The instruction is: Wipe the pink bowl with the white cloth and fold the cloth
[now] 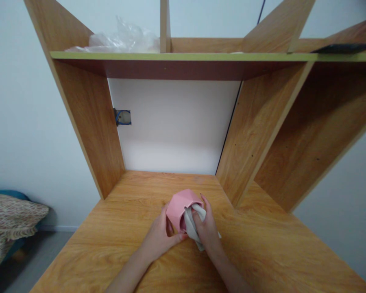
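A pink faceted cup [179, 203] lies tilted on its side on the wooden desk [262, 244], its mouth facing me. My left hand [158, 238] is wrapped round the cup's left side and holds it. My right hand [205, 232] is closed on a whitish cloth [190, 224] and presses it into the cup's mouth. Part of the cloth hangs out under my right hand.
The desk has wooden side panels [91, 122] and a white back wall. A green-edged shelf [183, 56] above carries crumpled clear plastic [125, 38] and a dark flat object [341, 49]. A patterned blanket [9, 215] lies at the lower left beside the desk.
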Demonstrator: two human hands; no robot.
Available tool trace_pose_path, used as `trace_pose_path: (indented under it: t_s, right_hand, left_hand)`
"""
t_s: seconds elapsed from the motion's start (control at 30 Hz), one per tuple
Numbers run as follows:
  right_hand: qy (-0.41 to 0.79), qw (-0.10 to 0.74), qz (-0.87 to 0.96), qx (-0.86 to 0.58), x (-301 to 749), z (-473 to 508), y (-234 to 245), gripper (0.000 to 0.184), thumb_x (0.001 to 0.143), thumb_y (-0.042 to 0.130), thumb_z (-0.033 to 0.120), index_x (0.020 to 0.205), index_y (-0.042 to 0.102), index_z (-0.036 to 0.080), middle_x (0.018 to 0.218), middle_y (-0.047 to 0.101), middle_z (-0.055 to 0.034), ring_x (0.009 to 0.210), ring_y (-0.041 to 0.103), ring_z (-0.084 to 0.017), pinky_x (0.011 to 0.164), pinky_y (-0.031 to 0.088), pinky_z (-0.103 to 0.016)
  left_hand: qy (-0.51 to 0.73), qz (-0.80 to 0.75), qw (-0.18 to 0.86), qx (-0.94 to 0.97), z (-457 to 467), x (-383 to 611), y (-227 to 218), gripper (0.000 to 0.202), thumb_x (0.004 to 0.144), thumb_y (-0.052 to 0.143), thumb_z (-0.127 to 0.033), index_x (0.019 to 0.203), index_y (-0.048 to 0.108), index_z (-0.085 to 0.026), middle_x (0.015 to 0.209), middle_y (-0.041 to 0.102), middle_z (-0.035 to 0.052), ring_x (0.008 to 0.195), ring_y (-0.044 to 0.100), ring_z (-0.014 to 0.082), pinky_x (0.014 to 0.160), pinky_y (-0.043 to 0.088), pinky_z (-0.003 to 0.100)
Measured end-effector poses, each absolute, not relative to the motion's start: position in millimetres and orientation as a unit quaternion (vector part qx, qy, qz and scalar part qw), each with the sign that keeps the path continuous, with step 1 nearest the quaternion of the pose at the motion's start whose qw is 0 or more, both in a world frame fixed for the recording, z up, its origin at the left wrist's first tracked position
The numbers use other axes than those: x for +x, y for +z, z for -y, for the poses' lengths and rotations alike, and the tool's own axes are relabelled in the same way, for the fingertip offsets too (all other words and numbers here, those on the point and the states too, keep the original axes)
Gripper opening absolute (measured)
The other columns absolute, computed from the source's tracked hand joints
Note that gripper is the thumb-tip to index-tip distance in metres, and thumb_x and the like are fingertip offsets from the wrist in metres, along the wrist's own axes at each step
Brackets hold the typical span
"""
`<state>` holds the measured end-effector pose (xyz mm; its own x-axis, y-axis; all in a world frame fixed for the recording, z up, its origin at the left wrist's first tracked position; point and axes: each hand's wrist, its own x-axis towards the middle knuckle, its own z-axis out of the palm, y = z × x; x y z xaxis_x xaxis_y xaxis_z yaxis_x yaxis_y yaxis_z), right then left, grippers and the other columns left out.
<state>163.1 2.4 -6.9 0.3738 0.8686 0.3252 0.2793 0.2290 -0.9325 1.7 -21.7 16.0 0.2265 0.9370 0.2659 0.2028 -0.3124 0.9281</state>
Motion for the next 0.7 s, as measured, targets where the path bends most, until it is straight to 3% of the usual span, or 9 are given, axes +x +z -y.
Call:
trace_pose_path:
  t_s: [0.17, 0.4, 0.7]
  right_hand:
    - [0.295, 0.593, 0.490, -0.566, 161.2, -2.8, -4.4, 0.068, 0.068, 0.056, 0.032, 0.132, 0.039, 0.013, 0.109, 0.062, -0.0098, 0.098, 0.059, -0.023, 0.087, 0.046, -0.032]
    - [0.282, 0.558, 0.515, -0.587, 161.3, -0.2, -1.4, 0.072, 0.068, 0.057, 0.029, 0.134, 0.034, 0.015, 0.095, 0.066, -0.0062, 0.084, 0.063, -0.021, 0.076, 0.048, -0.031]
    - [0.218, 0.519, 0.548, -0.619, 166.9, 0.6, 0.5, 0.072, 0.068, 0.057, 0.030, 0.136, 0.033, 0.021, 0.075, 0.064, 0.0009, 0.068, 0.062, -0.019, 0.067, 0.048, -0.030]
  left_hand:
    - [0.468, -0.434, 0.381, 0.669, 24.3, 4.8, 14.5, 0.061, 0.067, 0.070, -0.038, 0.118, 0.044, -0.018, 0.114, 0.059, 0.0110, 0.104, 0.055, 0.0253, 0.091, 0.042, 0.037]
    - [0.482, -0.467, 0.355, 0.651, 20.9, 4.1, 10.2, 0.053, 0.064, 0.071, -0.034, 0.108, 0.047, -0.017, 0.095, 0.065, 0.0067, 0.084, 0.060, 0.0203, 0.075, 0.047, 0.031]
    - [0.475, -0.464, 0.312, 0.679, 22.4, 1.1, 19.4, 0.046, 0.064, 0.068, -0.032, 0.105, 0.052, -0.017, 0.100, 0.065, 0.0086, 0.089, 0.061, 0.0221, 0.079, 0.047, 0.032]
